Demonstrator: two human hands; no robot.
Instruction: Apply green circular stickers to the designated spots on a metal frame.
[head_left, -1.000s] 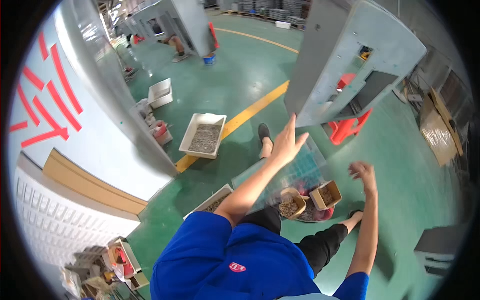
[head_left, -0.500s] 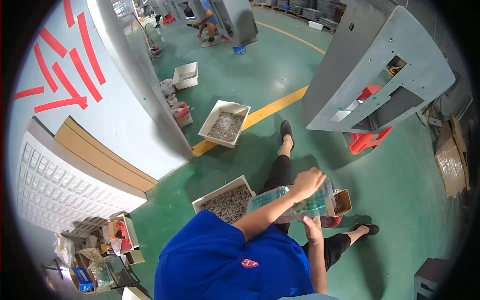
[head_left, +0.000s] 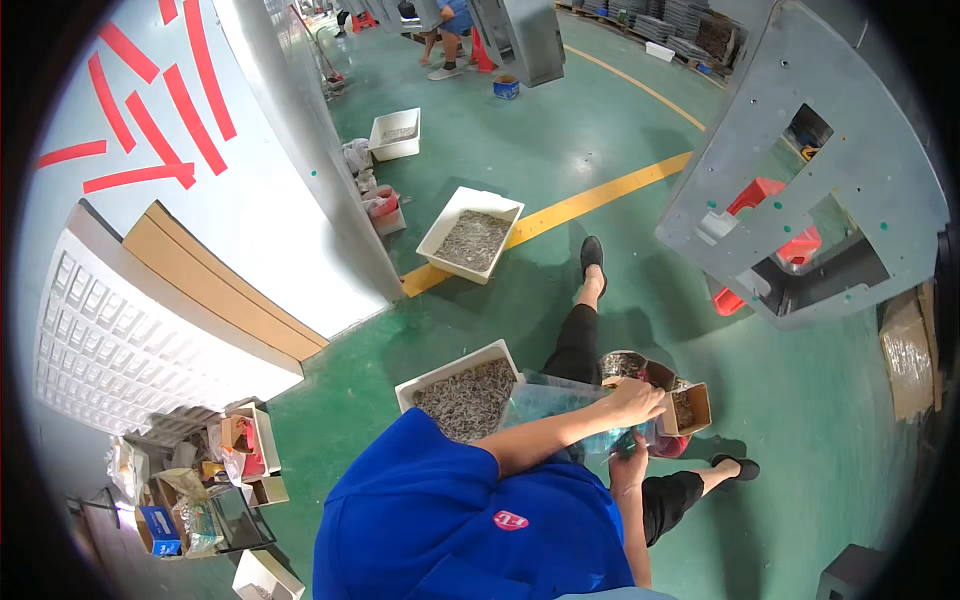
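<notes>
A clear plastic tray with a greenish tint lies across my lap. My right hand grips its near right side, thumb up along the edge. Above the tray's right end is my left hand, its fingers curled together; what they pinch, if anything, is hidden. Just beyond the hands stand a small cardboard box and a round container, both with small parts inside. A red container shows partly beneath the tray. Left of the tray, a white bin is filled with small grey metal pieces.
Another white bin of small parts stands on the yellow floor line. A large grey metal housing rises at the right, with red stools behind it. White panels with red tape stand left. A person is far off.
My left hand has come down and slightly right, toward the tray's right end. The tray sits lower at that end, exposing the round container. My view has shifted a little.
</notes>
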